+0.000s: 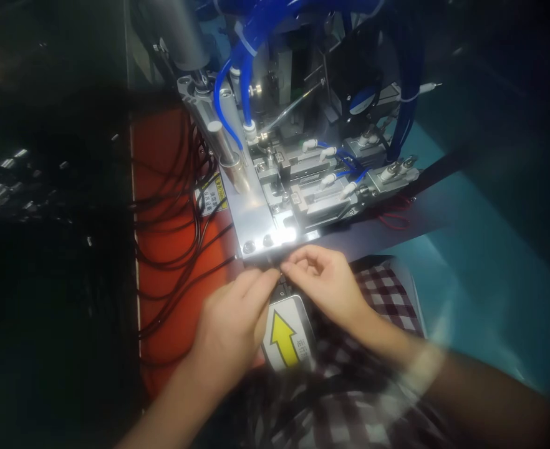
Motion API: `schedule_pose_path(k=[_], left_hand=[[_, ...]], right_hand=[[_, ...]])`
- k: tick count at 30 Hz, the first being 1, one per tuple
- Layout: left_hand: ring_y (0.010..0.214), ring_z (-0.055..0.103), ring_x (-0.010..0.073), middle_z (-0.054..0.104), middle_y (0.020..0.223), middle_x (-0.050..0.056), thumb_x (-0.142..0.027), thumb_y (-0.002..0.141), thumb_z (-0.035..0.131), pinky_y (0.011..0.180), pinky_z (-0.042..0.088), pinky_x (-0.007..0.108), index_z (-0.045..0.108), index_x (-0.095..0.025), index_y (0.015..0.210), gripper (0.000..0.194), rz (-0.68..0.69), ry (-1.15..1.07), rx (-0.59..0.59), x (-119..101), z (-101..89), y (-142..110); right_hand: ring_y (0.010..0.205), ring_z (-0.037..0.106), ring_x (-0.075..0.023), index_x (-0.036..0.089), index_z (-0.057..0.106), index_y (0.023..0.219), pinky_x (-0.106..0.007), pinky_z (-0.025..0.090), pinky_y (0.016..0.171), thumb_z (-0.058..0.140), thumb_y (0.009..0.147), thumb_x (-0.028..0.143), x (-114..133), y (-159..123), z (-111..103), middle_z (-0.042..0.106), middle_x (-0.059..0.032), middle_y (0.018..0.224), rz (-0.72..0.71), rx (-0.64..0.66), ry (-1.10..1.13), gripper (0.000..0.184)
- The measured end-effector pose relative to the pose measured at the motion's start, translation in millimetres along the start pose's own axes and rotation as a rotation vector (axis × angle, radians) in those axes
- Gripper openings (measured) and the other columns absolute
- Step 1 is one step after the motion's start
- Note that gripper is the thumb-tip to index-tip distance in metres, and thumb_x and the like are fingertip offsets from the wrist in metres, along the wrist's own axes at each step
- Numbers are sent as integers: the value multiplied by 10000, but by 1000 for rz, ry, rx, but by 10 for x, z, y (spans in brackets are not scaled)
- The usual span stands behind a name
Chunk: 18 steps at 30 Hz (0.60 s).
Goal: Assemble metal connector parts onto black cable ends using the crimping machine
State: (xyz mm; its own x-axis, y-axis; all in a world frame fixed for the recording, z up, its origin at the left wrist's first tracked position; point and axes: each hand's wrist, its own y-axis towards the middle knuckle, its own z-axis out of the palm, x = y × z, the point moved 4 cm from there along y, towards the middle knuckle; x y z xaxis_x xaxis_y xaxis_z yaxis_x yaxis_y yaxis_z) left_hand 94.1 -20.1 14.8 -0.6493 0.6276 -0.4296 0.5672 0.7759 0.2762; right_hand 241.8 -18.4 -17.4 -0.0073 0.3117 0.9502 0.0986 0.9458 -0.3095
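My left hand [231, 327] and my right hand [324, 280] meet fingertip to fingertip just below the front edge of a shiny metal plate [256, 215]. Both pinch at the same small dark thing between them, too small to name. Under my hands lies a white label with a yellow arrow [285, 340] pointing toward the machine. On the plate stands a metal fixture [312, 187] with clamps and white fittings.
Blue air hoses [237, 81] loop down into the machine at the top. Black cables [176, 212] lie in coils over an orange surface on the left. A checked cloth [382, 299] sits under my right forearm. Teal surface at right. The left side is dark.
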Motion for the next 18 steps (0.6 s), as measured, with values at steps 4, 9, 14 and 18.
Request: schedule_pose_path(k=[4,9,14,18], left_hand=[[661,603,145,616,784,43,-130,912,475,564,483,236,652,-122,1051,226,5,-10,3,4,-1,-1],[687,612,150,624,830,58,-121,904,484,586,503,240,651,-109,1069,235,13,-14,-21,5,-19,-18],[688,617,154,626,835,55,-134,908,470,584,507,244,648,-122,1103,264,21,3,13,3,-7,-10],[663,615,155,624,832,56,-126,902,446,557,497,244,653,-143,1118,299,36,44,71,5,3,5]], right_hand=[[541,449,-103,165,622,710,-241,363,507,653,776,240,1,-34,-18,518,27,601,-103,-21,-37,105],[564,479,-108,163,612,717,-239,387,521,629,800,259,-42,-28,-54,555,16,630,-66,-25,-17,127],[469,389,-79,160,574,662,-213,301,438,617,790,254,-62,17,-37,458,62,495,133,33,50,165],[410,324,-65,169,530,648,-206,238,408,565,823,243,-54,22,-16,383,92,421,246,103,44,193]])
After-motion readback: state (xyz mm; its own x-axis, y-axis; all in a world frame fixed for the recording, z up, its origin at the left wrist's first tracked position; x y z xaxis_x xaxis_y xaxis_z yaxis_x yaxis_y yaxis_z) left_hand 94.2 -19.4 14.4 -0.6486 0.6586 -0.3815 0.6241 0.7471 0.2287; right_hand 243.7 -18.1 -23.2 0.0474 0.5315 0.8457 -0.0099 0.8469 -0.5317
